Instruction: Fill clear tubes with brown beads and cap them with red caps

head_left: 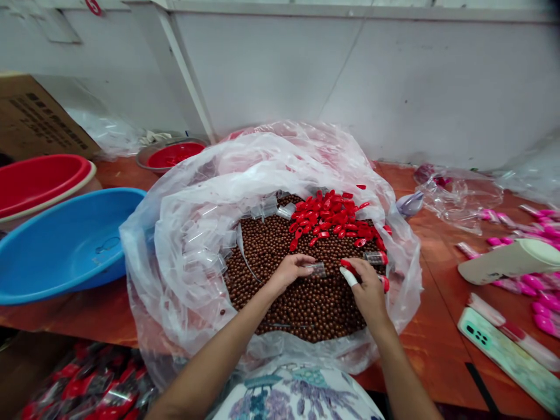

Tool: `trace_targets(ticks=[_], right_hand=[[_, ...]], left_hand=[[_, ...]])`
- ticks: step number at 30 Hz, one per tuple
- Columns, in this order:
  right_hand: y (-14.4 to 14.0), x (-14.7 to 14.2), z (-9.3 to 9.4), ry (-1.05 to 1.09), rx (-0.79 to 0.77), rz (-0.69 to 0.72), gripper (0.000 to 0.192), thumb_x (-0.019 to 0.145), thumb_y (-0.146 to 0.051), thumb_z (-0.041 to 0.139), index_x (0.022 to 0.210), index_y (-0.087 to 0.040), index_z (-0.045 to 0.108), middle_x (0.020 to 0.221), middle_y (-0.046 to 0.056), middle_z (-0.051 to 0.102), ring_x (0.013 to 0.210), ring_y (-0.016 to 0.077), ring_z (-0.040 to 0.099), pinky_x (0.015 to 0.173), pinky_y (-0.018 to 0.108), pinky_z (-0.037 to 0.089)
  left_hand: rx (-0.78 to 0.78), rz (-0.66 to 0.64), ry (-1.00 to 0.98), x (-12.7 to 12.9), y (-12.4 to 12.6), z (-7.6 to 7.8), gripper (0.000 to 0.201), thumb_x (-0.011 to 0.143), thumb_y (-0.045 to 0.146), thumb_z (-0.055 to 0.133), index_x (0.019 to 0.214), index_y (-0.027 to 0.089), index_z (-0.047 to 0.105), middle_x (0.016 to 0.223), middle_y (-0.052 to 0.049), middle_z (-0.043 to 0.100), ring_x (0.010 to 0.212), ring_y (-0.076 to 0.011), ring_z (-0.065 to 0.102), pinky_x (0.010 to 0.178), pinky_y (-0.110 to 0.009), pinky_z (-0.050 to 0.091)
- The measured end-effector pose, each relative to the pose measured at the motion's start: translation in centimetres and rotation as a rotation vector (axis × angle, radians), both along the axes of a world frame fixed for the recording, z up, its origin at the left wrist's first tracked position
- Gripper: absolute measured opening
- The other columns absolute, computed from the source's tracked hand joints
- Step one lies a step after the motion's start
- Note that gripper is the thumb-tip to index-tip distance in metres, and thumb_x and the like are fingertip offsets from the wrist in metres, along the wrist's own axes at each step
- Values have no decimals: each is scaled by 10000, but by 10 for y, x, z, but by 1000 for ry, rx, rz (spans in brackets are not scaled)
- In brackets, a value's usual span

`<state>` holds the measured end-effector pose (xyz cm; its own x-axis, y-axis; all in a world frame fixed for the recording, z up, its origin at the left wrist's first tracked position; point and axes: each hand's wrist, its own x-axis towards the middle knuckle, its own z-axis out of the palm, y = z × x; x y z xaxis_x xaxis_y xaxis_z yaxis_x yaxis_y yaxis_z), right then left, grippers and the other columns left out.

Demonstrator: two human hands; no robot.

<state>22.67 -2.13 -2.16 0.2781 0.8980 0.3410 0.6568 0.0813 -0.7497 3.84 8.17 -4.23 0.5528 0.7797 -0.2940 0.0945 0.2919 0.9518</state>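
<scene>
A big clear plastic bag (175, 233) lies open on the table, filled with small brown balls (306, 303). A heap of red caps (335, 219) sits on the balls at the far side, with clear small tubes (205, 245) piled to the left. My left hand (291, 269) holds a small clear tube (317, 269) low over the balls. My right hand (366, 287) is close beside it, fingers closed on a red cap (346, 265), with one fingertip wrapped in white. A capped tube (376, 257) lies just beyond my right hand.
A blue basin (65, 245) and a red basin (39, 181) stand at the left, a cardboard box (35, 116) behind them. A red bowl (172, 154) is at the back. At the right lie pink items (534, 286), a phone (503, 353) and clear bags (459, 192).
</scene>
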Motion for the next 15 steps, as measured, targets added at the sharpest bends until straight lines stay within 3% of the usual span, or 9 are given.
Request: trace_targets(ticks=[3, 6, 9, 15], right_hand=[[-4, -6, 0, 242, -50, -60, 360, 824, -352, 510, 1162, -237, 556, 1157, 62, 587, 1049, 224, 524, 915, 417, 397], [-6, -11, -3, 532, -147, -92, 531, 808, -405, 526, 1301, -243, 416, 1161, 69, 596, 881, 194, 583, 700, 324, 478], [-7, -14, -7, 754, -221, -17, 508, 817, -418, 508, 1288, -243, 438, 1114, 69, 620, 713, 151, 564, 536, 253, 433], [-10, -20, -1, 910, -342, 143, 497, 750, -406, 601, 1211, -232, 537, 1146, 68, 612, 834, 185, 579, 627, 282, 455]], left_hand=[[-144, 31, -103, -6, -8, 8, 399, 595, 204, 715, 985, 137, 661, 907, -65, 677, 741, -140, 591, 686, -251, 445], [-261, 53, -182, -12, -18, 17, 440, 593, 223, 745, 1016, 138, 655, 940, -80, 670, 742, -139, 589, 670, -250, 453], [-342, 50, -253, -17, -29, 27, 470, 580, 222, 769, 1028, 138, 657, 983, -95, 663, 769, -148, 598, 707, -267, 460], [-429, -6, -386, -24, -51, 37, 434, 636, 202, 743, 1056, 155, 645, 1057, -99, 639, 830, -154, 607, 792, -295, 462]])
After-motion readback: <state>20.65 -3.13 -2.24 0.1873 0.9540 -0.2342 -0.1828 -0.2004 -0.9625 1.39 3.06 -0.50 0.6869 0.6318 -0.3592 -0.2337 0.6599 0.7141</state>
